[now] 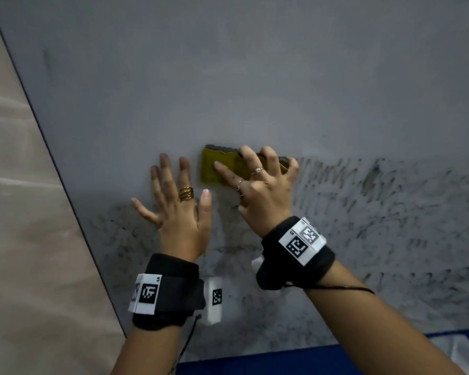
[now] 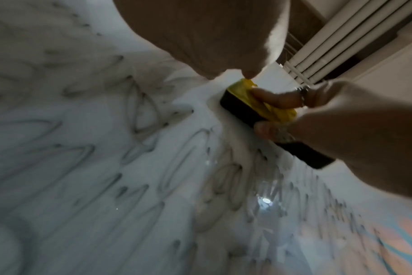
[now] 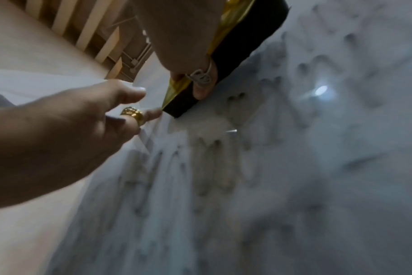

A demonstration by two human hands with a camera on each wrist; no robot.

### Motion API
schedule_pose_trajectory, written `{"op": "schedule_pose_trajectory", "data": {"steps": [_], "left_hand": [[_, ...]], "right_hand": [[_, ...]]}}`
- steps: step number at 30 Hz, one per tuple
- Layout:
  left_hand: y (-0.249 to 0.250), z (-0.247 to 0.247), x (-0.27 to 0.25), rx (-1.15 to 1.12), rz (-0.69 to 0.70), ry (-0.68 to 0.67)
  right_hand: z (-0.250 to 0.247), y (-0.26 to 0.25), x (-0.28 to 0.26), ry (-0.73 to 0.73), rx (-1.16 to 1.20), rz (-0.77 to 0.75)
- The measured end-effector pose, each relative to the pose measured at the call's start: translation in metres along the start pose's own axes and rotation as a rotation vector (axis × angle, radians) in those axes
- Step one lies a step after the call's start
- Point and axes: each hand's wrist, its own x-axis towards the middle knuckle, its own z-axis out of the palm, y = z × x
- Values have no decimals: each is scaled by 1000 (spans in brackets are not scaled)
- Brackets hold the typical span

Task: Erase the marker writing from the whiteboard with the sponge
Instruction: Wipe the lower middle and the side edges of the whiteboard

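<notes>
A yellow sponge (image 1: 214, 169) with a black scrubbing layer lies flat against the whiteboard (image 1: 228, 77). My right hand (image 1: 257, 182) grips it, fingers curled over its top edge and thumb under it. In the left wrist view the sponge (image 2: 242, 106) shows its black side on the board, and the right wrist view shows the sponge (image 3: 247, 46) the same way. My left hand (image 1: 176, 201) presses flat on the board just left of the sponge, fingers spread. Grey marker scribbles (image 1: 377, 212) cover the lower half of the board; the upper half is wiped.
The board's dark left edge (image 1: 52, 169) runs diagonally, with a beige floor (image 1: 16, 239) beyond it. A blue surface (image 1: 309, 358) lies along the board's bottom edge, and a translucent container (image 1: 460, 350) sits at the lower right.
</notes>
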Motion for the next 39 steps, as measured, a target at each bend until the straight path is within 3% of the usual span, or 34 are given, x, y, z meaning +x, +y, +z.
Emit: {"op": "schedule_pose_trajectory", "data": {"steps": [4, 7, 12, 18, 28, 36, 39], "left_hand": [[-1, -1, 1, 32, -15, -29], [6, -4, -1, 26, 35, -34], [32, -1, -5, -14, 247, -98], [41, 11, -1, -13, 190, -86], [46, 11, 0, -33, 191, -52], [85, 16, -3, -60, 356, -135], [89, 21, 2, -62, 326, -124]], "right_hand": [[4, 47, -26, -11, -42, -15], [2, 89, -51, 16, -55, 73], [-3, 73, -55, 52, -46, 175], [0, 50, -35, -4, -103, 60], [-12, 157, -108, 24, -284, 265], [-28, 96, -86, 172, -187, 270], [-26, 69, -67, 106, -201, 233]]}}
